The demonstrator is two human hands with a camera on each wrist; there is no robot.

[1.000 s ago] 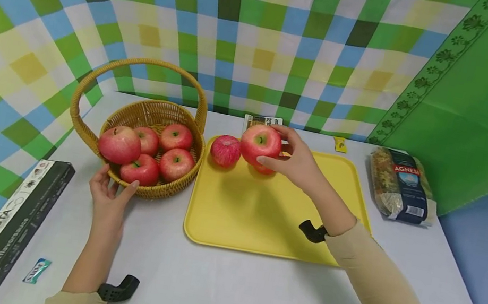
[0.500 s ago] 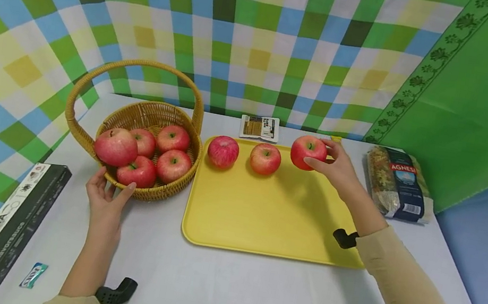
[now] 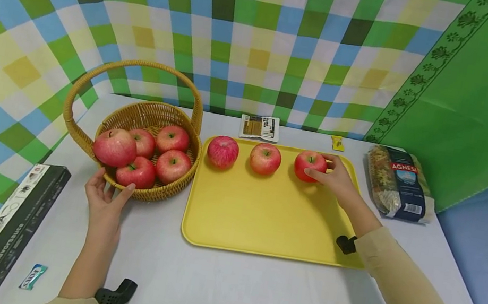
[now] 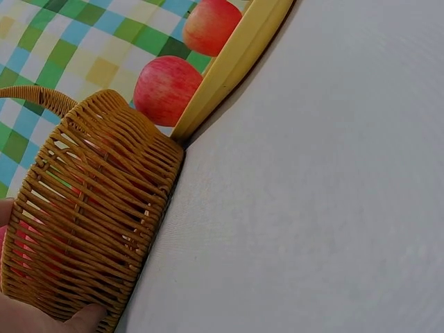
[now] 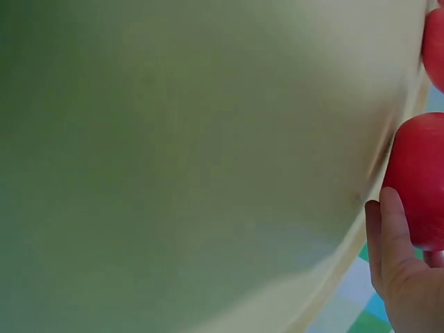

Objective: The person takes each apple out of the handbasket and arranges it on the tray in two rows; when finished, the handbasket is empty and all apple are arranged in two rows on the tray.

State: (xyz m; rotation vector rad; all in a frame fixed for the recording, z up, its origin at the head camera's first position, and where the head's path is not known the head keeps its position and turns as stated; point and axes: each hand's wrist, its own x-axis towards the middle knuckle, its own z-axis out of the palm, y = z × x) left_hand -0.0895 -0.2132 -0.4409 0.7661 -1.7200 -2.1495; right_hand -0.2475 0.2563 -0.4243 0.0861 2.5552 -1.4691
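In the head view my right hand (image 3: 338, 178) holds a red apple (image 3: 307, 166) between thumb and fingers, at the far right of the yellow tray (image 3: 258, 213). The right wrist view has this apple (image 5: 420, 177) at its right edge, fingers along its side. Two more apples, one darker (image 3: 223, 152) and one paler (image 3: 265, 159), sit in line along the tray's back. My left hand (image 3: 106, 204) grips the near side of the wicker basket (image 3: 164, 191). In the left wrist view the thumb (image 4: 87, 318) lies against its woven wall. Several apples (image 3: 139, 172) fill the basket.
A black pasta box (image 3: 12, 231) lies along the left side, near a small blue-green packet (image 3: 33, 276). Behind the tray are a flat sachet (image 3: 260, 127) and a yellow packet (image 3: 337, 143). A pasta bag (image 3: 400, 183) rests to the right.
My right hand has carried the apple rightward past the paler one, then lowered it to the tray's back right. My left hand stays at the basket.
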